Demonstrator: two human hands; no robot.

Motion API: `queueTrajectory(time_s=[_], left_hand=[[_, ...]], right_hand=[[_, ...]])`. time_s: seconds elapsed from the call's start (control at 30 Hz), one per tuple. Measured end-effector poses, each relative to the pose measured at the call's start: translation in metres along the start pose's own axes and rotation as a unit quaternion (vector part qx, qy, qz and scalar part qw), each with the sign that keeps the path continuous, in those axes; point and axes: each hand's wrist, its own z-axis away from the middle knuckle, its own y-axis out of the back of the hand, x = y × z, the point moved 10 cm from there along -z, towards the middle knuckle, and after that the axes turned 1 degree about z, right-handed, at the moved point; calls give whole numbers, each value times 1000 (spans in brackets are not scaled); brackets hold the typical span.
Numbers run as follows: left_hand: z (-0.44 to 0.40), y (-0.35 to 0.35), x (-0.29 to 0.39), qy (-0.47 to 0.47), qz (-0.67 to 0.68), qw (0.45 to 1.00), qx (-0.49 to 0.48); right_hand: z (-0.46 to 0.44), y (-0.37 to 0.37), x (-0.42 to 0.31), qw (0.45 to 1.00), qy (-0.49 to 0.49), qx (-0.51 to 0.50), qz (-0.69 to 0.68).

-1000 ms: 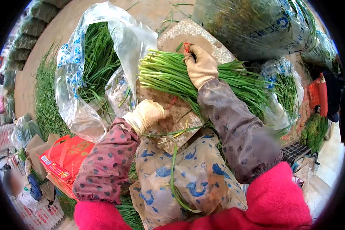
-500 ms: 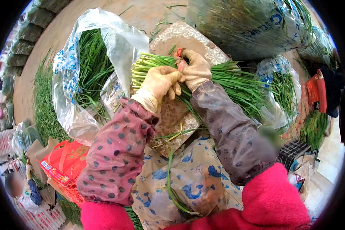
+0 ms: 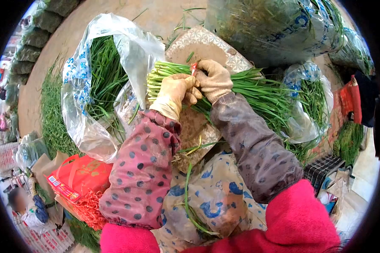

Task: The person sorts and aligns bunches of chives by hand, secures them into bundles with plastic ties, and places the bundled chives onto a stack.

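Observation:
A bunch of long green chives [image 3: 257, 88] lies across a patterned board [image 3: 198, 38], pale cut ends to the left and leaves fanning right. Round its stem part goes a red tie [image 3: 194, 68]. My right hand [image 3: 214, 78], in a soiled knit glove, pinches this tie at the top of the bunch. On the near side, my left hand [image 3: 177, 90], in a pale glove, is closed with its fingertips at the tie, close to the right fingers. How much of the tie each hand holds is partly hidden by the gloves.
To the left stands an open plastic bag [image 3: 74, 122] of greens. A red bag [image 3: 82, 175] with many red strips sits nearer. Large filled bags [image 3: 274, 33] lie at the back right, with a smaller bag [image 3: 302, 122] of greens below. A person [image 3: 31, 206] is at far left.
Both hands stay at the tie. My right fingers have curled lower and closer to the bunch, and the tie now sits tighter against the stems. The view has shifted slightly.

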Motion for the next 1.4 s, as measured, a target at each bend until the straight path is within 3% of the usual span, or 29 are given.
queueTrajectory(time_s=[0.13, 0.27, 0.33, 0.5, 0.6, 0.67, 0.8, 0.83, 0.87, 0.93, 1.0, 1.1, 1.13, 1.2, 1.23, 1.27, 1.33, 1.4], left_hand=[[2, -3, 2, -17, 17, 1000, 11], [0, 1, -3, -33, 44, 998, 40], [0, 1, -3, -37, 40, 998, 34], [-4, 0, -13, -12, 127, 991, 48], [0, -2, -6, -45, 75, 995, 55], [-2, -1, -9, -50, 108, 991, 65], [-7, 1, -13, -46, 63, 994, 75], [-23, -1, -11, -120, -75, 987, 70], [-27, 1, -9, -132, -155, 976, 71], [-21, -1, 4, -111, -246, 960, 79], [-8, -3, -7, -39, -7, 994, 103], [-3, -7, -3, -75, -52, 992, 83], [0, -8, 4, -102, -189, 972, 90], [34, -27, 41, -336, -436, 819, 163], [66, -33, 66, -402, -390, 821, 111], [65, -49, 71, -415, -452, 788, 43], [78, -50, 80, -567, -453, 679, 114], [29, -35, 56, -410, -490, 769, 19]], right_hand=[[0, 2, 1, 999, -22, -2, -36], [0, 5, -16, 998, 62, 14, -29], [0, 3, -23, 998, 40, -44, -29], [4, -1, -22, 993, 74, -78, -43], [4, -2, -14, 992, 68, -91, -59], [4, -6, -1, 986, 41, -97, -126], [3, -10, 36, 981, -91, -148, -89], [0, -15, 43, 963, -111, -178, -167], [-1, -23, 49, 936, -134, -211, -247], [-2, -20, 44, 945, -154, -202, -206], [-3, -20, 54, 934, -167, -188, -254], [0, -20, 64, 908, -232, -179, -299], [0, -20, 65, 906, -233, -178, -304], [3, -13, 79, 909, -244, -145, -305], [-2, -12, 92, 917, -205, -150, -307], [-2, -13, 118, 916, -235, -125, -300], [-7, -12, 100, 933, -193, -120, -278], [-3, 5, 74, 955, -167, -43, -241]])
